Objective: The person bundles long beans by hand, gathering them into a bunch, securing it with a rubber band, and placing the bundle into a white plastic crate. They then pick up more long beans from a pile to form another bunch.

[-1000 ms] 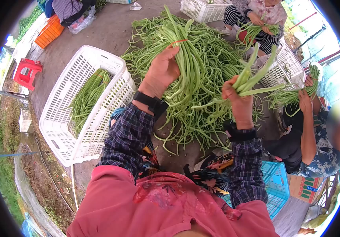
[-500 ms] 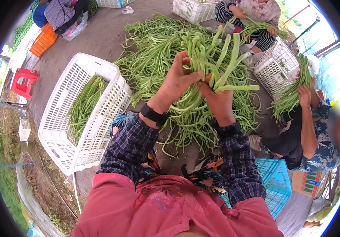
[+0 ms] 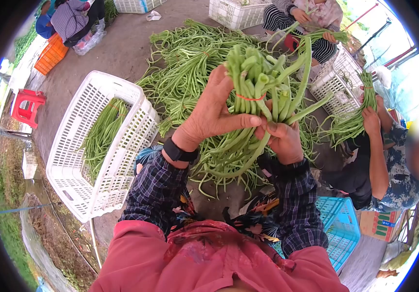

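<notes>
My left hand [image 3: 210, 111] is wrapped round a bunch of long beans [image 3: 254, 68] from its left side, with the thumb across the front. An orange-red rubber band [image 3: 250, 99] circles part of the bunch near the bean ends. On the right side, my right hand [image 3: 285, 141] grips the beans lower down, fingers and thumb closed on them. A few bean ends stick out to the upper right. Below the hands, the long tails hang over a large pile of loose long beans [image 3: 182, 61] on the ground.
To the left stands a white crate [image 3: 56, 163] with bundled beans inside. A blue crate [image 3: 341, 228] is by my right side. One person [image 3: 377, 160] at the right and another [image 3: 311, 19] at the back hold beans. A red stool [image 3: 28, 108] stands far left.
The bunch has come nearer and tilted, so its bean ends face me and the rubber band shows. Both hands have shifted slightly and keep their grip.
</notes>
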A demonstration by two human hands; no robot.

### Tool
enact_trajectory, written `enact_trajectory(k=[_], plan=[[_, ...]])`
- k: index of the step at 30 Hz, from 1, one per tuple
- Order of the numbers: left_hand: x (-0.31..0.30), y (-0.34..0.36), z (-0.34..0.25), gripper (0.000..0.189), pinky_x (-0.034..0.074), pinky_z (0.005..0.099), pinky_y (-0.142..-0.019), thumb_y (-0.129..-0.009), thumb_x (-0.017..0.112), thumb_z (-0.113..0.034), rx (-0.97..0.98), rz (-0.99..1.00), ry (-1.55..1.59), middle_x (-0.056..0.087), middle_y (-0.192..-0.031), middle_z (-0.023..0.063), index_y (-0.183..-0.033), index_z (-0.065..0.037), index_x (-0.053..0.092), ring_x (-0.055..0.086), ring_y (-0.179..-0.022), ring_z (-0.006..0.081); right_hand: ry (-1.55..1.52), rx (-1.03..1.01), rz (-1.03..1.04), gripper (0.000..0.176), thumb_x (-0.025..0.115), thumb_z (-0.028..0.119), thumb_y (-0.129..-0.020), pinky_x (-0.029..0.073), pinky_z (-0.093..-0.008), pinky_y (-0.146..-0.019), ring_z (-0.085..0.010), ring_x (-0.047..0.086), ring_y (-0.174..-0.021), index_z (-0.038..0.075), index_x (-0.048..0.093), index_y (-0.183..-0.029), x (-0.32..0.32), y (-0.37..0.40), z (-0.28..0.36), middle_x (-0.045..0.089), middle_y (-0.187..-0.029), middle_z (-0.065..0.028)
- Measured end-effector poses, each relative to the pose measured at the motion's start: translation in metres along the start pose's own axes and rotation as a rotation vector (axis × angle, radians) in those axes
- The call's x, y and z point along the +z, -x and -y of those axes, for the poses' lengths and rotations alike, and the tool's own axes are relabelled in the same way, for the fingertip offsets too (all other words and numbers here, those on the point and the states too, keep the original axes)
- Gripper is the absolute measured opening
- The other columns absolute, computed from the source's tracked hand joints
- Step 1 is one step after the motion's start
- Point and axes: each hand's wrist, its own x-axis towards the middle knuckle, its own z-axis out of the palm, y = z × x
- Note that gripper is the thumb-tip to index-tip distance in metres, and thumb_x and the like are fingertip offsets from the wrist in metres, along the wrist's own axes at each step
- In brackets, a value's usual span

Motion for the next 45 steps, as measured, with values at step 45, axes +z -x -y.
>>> enact_trajectory(k=[45], plan=[[0.024, 0.008, 0.03, 0.033, 0.049, 0.0314, -0.079, -0.089, 0.055, -0.025, -0.643, -0.307, 1.02, 0.058, -0.096, 0.0078, -0.112, -0.003, 0.048, 0.058, -0.088, 0.0186, 0.183, -0.102, -0.057, 0.029, 0.065, -0.002, -0.079, 0.045, -0.0214, -0.066, -0.0084, 0.055, -0.077, 0.004, 0.05, -0.103, 0.008, -0.005, -0.036, 0.06, -0.088, -0.0028]])
